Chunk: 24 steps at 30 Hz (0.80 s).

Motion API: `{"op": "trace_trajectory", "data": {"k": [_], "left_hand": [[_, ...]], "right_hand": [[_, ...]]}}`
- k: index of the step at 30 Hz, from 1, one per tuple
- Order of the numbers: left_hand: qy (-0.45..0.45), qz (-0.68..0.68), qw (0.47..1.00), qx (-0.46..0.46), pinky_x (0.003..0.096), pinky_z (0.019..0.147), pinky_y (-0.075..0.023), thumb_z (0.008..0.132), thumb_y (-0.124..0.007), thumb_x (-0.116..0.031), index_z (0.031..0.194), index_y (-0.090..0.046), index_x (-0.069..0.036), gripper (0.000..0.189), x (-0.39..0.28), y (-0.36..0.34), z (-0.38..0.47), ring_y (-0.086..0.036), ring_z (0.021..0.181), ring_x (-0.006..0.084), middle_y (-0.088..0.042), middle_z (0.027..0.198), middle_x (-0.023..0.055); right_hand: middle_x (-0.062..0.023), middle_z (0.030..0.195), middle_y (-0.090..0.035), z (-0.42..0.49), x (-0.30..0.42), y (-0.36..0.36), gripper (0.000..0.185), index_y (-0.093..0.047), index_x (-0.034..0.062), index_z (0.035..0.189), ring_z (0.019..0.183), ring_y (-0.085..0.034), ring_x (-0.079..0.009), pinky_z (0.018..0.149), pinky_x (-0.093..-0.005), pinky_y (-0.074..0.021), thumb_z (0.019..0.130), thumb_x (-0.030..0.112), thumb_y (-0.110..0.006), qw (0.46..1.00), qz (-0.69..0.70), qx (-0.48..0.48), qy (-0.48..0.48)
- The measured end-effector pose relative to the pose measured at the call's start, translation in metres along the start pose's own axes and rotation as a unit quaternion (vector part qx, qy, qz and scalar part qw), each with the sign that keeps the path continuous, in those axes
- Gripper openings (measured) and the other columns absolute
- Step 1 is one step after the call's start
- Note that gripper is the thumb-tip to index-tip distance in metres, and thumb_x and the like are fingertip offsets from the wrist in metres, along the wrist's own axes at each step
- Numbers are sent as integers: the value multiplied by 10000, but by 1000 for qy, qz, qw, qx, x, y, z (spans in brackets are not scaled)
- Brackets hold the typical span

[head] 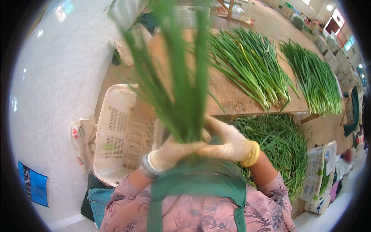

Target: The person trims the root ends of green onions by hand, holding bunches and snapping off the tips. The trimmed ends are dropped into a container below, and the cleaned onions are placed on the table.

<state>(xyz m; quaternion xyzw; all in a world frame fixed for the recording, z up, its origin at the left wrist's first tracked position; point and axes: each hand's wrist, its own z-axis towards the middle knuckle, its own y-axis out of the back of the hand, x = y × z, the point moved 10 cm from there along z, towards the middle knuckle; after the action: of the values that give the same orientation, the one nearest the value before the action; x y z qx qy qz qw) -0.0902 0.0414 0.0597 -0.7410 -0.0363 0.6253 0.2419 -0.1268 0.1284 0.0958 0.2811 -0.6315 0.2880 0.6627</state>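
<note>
A blurred bunch of green chives [185, 87] stands upright in front of me, its leaves fanning out towards the top of the view. My left hand [174, 152], in a pale glove, is closed around the lower stems. Close against the right side of the bunch is my right hand [229, 142], also gloved, with thumb and fingers apart. Whether its fingertips touch the stems cannot be made out. The stem ends are blurred below the hands. Behind the bunch is a worn wooden table [232, 95], carrying a loose pile of chives [249, 66].
Another chive pile [313, 78] lies farther right on the table. A white plastic crate [101, 139] stands at my left, near a tiled wall [58, 110]. Chive leaves are heaped on the floor [278, 145] at my right. Beyond them a person [343, 165] sits by another crate [314, 168].
</note>
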Motion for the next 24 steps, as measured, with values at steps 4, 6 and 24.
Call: {"op": "trace_trajectory", "data": {"k": [4, 6, 24], "left_hand": [[23, 73, 997, 21, 344, 948, -517, 848, -798, -69, 1307, -570, -12, 516, 1, 1, 13, -600, 1134, 174, -645, 1219, 72], [-44, 96, 994, 32, 355, 964, -520, 846, -801, -33, 1221, -635, -16, 411, -30, 3, 25, -633, 1105, 174, -697, 1125, 59], [-197, 208, 956, 69, 302, 739, -464, 975, -564, -203, 1040, -534, -106, 121, -29, 106, 133, -545, 907, 129, -558, 1039, 29]], "right_hand": [[-89, 1063, -674, 48, 30, -8, 464, -615, -26, 1188, 939, -623, -186, 821, -356, -529, 803, 145, -809, 998, 24, 6, 65], [-71, 986, -689, 64, 71, 3, 383, -637, -26, 1144, 864, -650, -179, 781, -329, -545, 818, 108, -786, 990, 76, -60, 103], [-43, 995, -662, 160, 40, 38, 388, -630, 25, 1143, 920, -595, -124, 832, -318, -519, 776, 71, -749, 991, -96, -56, 81]]}}
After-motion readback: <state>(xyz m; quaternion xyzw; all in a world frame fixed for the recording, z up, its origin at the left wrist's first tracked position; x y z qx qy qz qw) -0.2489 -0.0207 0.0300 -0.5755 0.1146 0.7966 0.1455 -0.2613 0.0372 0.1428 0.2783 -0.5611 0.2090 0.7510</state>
